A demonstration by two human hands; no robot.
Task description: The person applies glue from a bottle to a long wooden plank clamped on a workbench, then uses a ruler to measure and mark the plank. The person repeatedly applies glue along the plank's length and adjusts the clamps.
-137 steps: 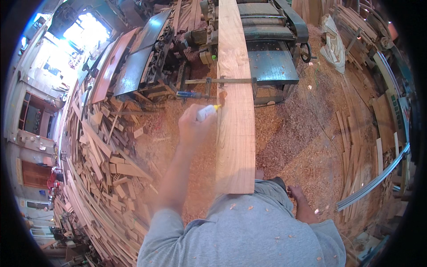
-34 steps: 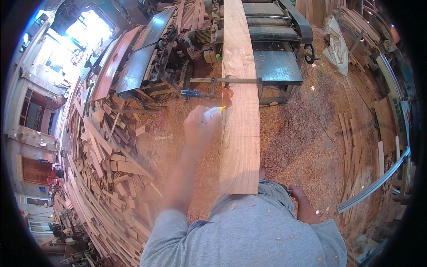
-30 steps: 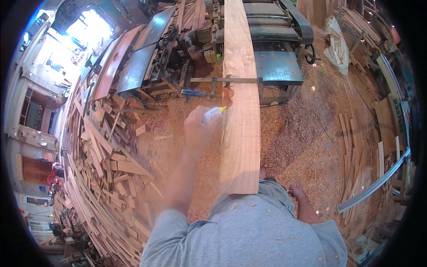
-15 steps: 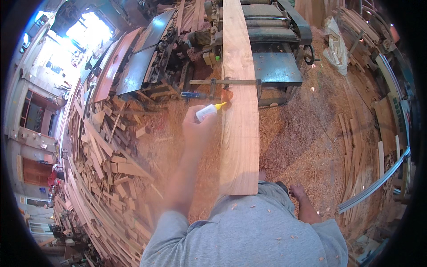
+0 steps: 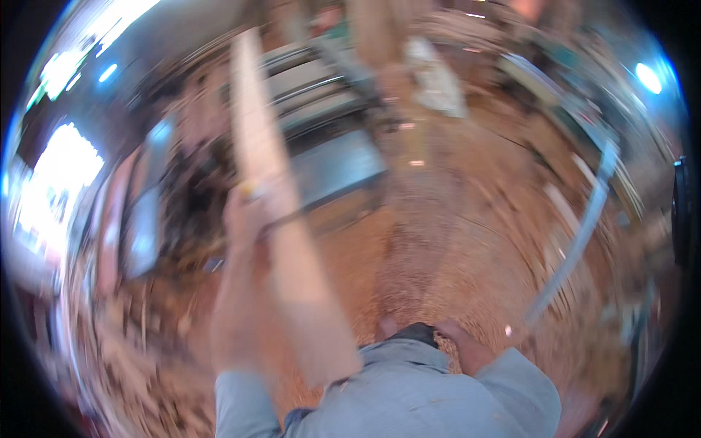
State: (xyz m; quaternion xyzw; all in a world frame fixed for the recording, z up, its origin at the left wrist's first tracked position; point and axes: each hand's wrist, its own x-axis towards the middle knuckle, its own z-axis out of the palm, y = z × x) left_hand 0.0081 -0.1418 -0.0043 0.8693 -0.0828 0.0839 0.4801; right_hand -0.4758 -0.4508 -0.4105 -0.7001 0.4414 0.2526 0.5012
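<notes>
Apparently, the left hand [image 5: 244, 217] is gripping a yellow-tipped bottle [image 5: 250, 190]; oversqueezing could be spattering the board [image 5: 298, 259] beside it; the right hand [image 5: 450, 331] is showing its state unclearly.

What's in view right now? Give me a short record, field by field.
Board: long, pale, near end by the grey-blue shirt
Left hand: holds a yellow-tipped bottle; contact with board unclear
Right hand: near the lap, grip unclear
Machine: metal bed, right of board
Floor: brown, shavings
Image: motion-blurred
</notes>
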